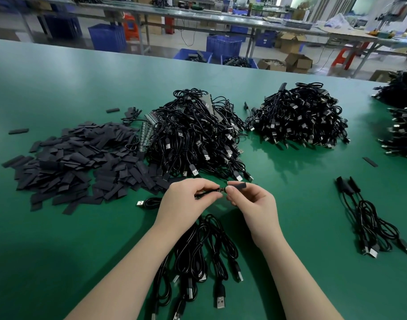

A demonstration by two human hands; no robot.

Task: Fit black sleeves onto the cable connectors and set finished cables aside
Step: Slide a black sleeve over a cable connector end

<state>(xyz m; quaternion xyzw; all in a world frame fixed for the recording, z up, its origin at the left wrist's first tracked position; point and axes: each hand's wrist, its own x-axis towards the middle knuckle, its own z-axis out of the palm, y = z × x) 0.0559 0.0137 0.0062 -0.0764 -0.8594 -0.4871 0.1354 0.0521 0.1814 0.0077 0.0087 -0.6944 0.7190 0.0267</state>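
My left hand [188, 195] pinches the end of a black cable, its small connector [221, 190] sticking out to the right. My right hand [251, 202] pinches a black sleeve [238, 185] just right of that connector, its open end facing it. Both hands hover over the green table [70, 239]. Below them lies a loose bundle of black USB cables [197, 257]. A heap of flat black sleeves [75, 162] spreads at the left. At the right lie a few cables with sleeves on their connectors [368, 218].
Two big mounds of black USB cables stand behind my hands, one at centre [197, 135] and one further right [299, 116]. More cable piles [401, 125] sit at the far right edge. A single USB plug [141, 202] lies left of my left hand. Stray sleeves dot the table.
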